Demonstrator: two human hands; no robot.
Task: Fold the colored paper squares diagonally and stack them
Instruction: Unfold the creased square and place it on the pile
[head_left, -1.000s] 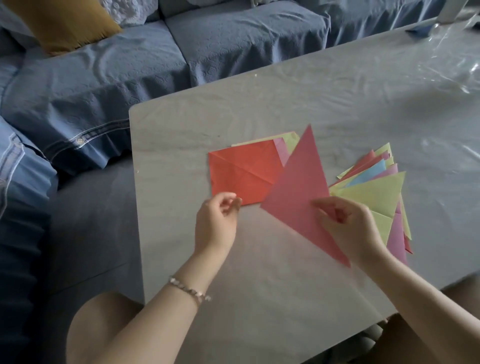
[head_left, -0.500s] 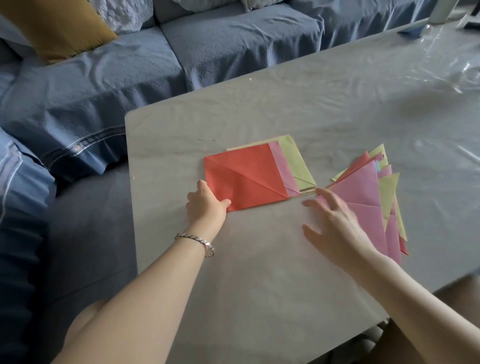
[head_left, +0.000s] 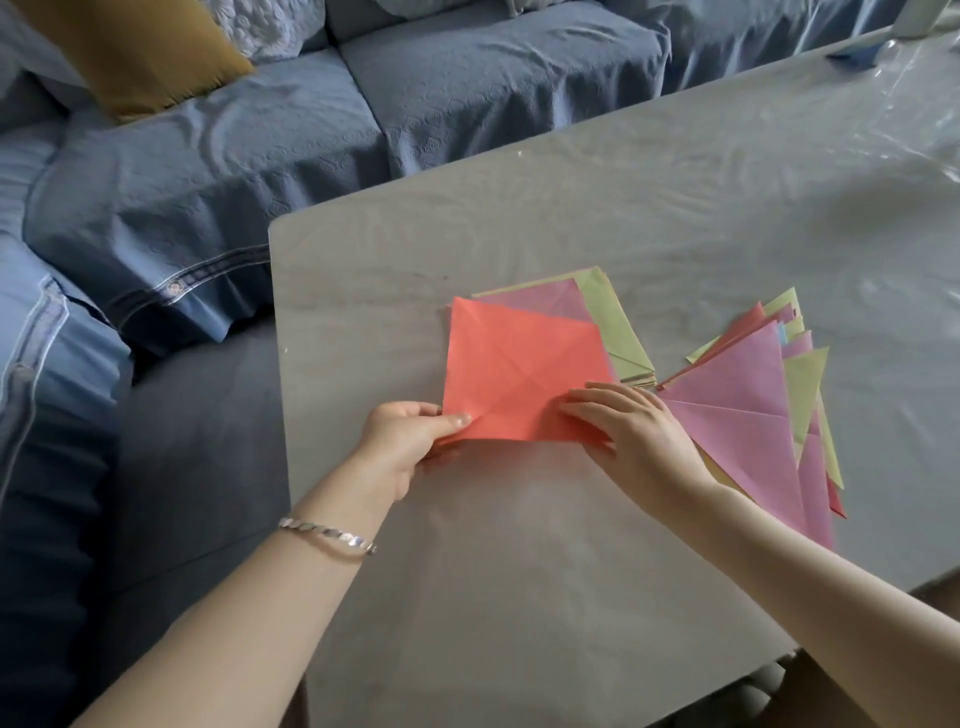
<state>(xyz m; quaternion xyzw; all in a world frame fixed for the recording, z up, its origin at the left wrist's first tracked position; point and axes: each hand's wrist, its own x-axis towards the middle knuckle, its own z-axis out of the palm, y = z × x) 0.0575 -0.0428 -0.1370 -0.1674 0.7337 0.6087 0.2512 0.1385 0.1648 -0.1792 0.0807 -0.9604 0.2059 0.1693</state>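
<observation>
Two hands meet on the red paper square (head_left: 519, 374): the left hand (head_left: 410, 441) pinches its near-left corner between thumb and fingers (head_left: 457, 420), while the right hand (head_left: 639, 431) lays nearly straight, close-set fingers on its near-right corner. The square lies askew atop a stack of unfolded squares (head_left: 613, 322), pink and green, on the counter (head_left: 467, 597). Just to the right lies a fanned pile of folded triangles (head_left: 737, 405), pink uppermost, and a blue sofa (head_left: 208, 182) runs beyond the counter.

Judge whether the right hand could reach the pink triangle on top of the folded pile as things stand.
Probably yes: the right hand rests on the red sheet beside the pink triangle, which lies uncovered on top.
</observation>
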